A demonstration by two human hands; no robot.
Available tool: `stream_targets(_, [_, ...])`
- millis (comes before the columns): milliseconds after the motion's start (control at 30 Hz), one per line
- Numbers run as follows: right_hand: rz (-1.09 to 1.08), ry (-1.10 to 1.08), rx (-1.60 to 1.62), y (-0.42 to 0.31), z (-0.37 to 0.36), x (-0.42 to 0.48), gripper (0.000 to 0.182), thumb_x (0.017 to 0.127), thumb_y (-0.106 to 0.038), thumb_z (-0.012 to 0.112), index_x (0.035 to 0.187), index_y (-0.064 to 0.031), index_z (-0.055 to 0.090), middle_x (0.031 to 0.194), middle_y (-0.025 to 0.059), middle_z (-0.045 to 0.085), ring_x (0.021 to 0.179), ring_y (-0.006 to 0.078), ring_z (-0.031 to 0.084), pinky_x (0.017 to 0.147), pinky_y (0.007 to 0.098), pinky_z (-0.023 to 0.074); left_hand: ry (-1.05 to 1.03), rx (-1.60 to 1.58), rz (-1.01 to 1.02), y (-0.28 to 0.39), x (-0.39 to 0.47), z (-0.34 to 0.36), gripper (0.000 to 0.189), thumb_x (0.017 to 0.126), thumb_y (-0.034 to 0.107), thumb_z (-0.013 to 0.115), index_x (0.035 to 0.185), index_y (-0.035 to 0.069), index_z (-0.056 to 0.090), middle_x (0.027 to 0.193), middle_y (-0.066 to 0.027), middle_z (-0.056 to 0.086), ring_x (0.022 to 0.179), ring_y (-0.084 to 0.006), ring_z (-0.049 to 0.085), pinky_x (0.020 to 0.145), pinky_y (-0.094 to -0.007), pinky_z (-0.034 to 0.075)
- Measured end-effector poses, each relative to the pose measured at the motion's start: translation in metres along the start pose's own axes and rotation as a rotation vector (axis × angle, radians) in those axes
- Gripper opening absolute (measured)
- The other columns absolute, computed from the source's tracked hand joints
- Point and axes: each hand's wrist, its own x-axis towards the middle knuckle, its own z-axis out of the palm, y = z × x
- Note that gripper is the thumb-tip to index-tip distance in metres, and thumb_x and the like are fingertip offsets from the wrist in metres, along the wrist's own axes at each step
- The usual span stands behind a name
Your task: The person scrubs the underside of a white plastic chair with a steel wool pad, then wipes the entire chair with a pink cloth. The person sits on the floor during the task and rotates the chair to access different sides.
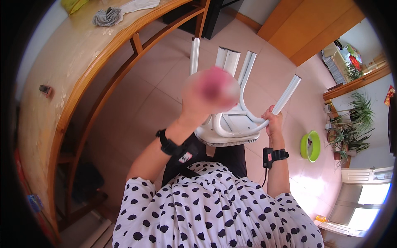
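Observation:
A white metal-legged stool (232, 122) is tipped over in front of my lap, its underside and several legs turned up and away from me. My right hand (273, 121) grips the base of its rightmost leg. Over the stool's left part is my left hand (201, 93), largely blurred, with something pink (217, 82) at its fingers that looks like a cloth. How its fingers close on the pink thing is hard to make out. Each wrist wears a black strap with a small device.
A wood-edged table (77, 80) curves along the left, bearing a crumpled grey cloth (107, 16). On the tiled floor at right stands a green basin (310, 146), beside potted plants (350, 130). A wooden door (304, 28) and a black cabinet (217, 18) are beyond the stool.

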Motion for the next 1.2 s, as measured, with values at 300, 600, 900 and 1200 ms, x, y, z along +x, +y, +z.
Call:
stream_targets(300, [-0.033, -0.008, 0.062, 0.014, -0.008, -0.001, 0.023, 0.065, 0.007, 0.056, 0.081, -0.0063, 0.047, 0.066, 0.0039, 0.048, 0.057, 0.0169, 0.050, 0.058, 0.0311, 0.0464, -0.076, -0.081, -0.021, -0.029, -0.002, -0.022, 0.027, 0.088, 0.010, 0.068, 0.113, 0.002, 0.059, 0.099, 0.0013, 0.060, 0.089, -0.0073, 0.054, 0.082, -0.0255, 0.047])
stream_targets(600, [-0.072, -0.076, 0.070, 0.022, -0.016, -0.010, 0.027, 0.062, 0.006, 0.058, 0.081, -0.0091, 0.045, 0.066, 0.0022, 0.046, 0.059, 0.0153, 0.048, 0.066, 0.0347, 0.0493, -0.169, -0.241, -0.037, 0.025, 0.026, 0.005, 0.024, 0.088, 0.008, 0.069, 0.109, 0.001, 0.061, 0.098, -0.0023, 0.064, 0.088, -0.0087, 0.059, 0.079, -0.0246, 0.049])
stream_targets(900, [-0.084, -0.063, 0.077, 0.027, -0.022, -0.006, 0.029, 0.060, 0.005, 0.058, 0.081, -0.0096, 0.045, 0.066, 0.0022, 0.045, 0.061, 0.0160, 0.048, 0.070, 0.0349, 0.0491, -0.343, -0.082, -0.528, -0.029, -0.027, -0.026, 0.027, 0.079, 0.013, 0.077, 0.099, 0.005, 0.061, 0.087, 0.0016, 0.061, 0.080, -0.0068, 0.054, 0.077, -0.0243, 0.046])
stream_targets(1200, [-0.036, -0.098, 0.102, 0.020, -0.019, -0.006, 0.030, 0.062, 0.007, 0.057, 0.084, -0.0091, 0.043, 0.067, 0.0020, 0.044, 0.060, 0.0155, 0.046, 0.070, 0.0359, 0.0492, -0.181, -0.128, -0.236, 0.013, 0.005, 0.002, 0.020, 0.078, 0.004, 0.074, 0.089, 0.005, 0.058, 0.081, 0.0019, 0.055, 0.073, -0.0072, 0.052, 0.067, -0.0249, 0.045])
